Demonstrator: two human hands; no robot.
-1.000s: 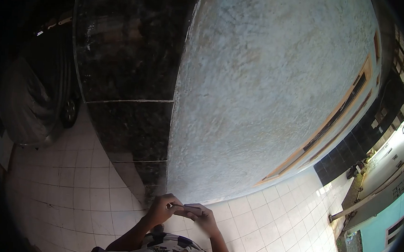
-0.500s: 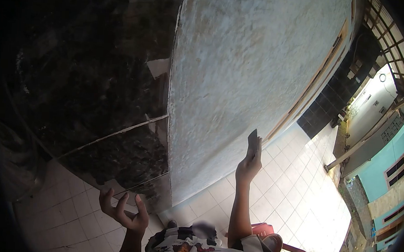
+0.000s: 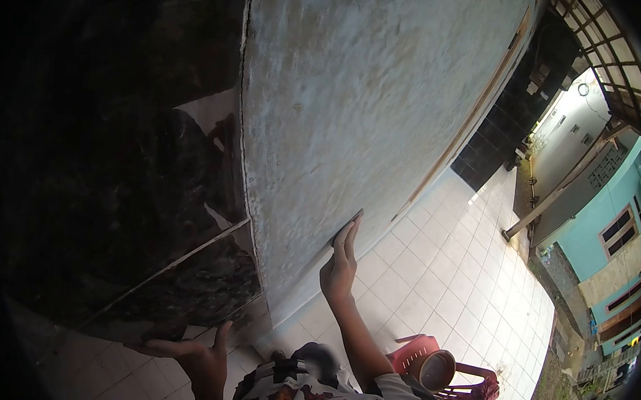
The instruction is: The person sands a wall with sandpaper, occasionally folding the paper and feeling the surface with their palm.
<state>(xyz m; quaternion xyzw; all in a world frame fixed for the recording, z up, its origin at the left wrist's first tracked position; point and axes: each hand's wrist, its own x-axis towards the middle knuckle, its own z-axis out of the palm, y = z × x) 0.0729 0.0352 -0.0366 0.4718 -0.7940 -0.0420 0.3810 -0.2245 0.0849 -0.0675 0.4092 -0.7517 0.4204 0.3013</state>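
A: What step is in hand here?

B: To my eye, the right hand (image 3: 340,262) is working a thin dark sheet (image 3: 343,231) on the rough pale wall (image 3: 368,115); rubbing is my best guess.

A: Where exactly is the sheet?

B: Under the right fingers, low on the wall, above the tiled floor (image 3: 432,278). It seems to lie against the plaster, with its tip and one edge showing past the fingers.

A: How are those fingers set?

B: Stretched out nearly straight and close together, laid along the sheet. The thumb is hidden, so I can't tell whether the sheet is pinched or only pressed.

A: And the left hand (image 3: 195,355)?

B: It holds nothing that I can see. The fingers reach out sideways and the thumb stands well apart from them. It is by the lower edge of the black tile (image 3: 155,177); whether it touches, I can't tell.

A: What does the next move call for?

B: Even pressure, I'd say, with the right fingers flat so the sheet stays square to the wall. The red chair (image 3: 416,348) and bowl (image 3: 435,370) sit near the right arm, so its elbow needs care.
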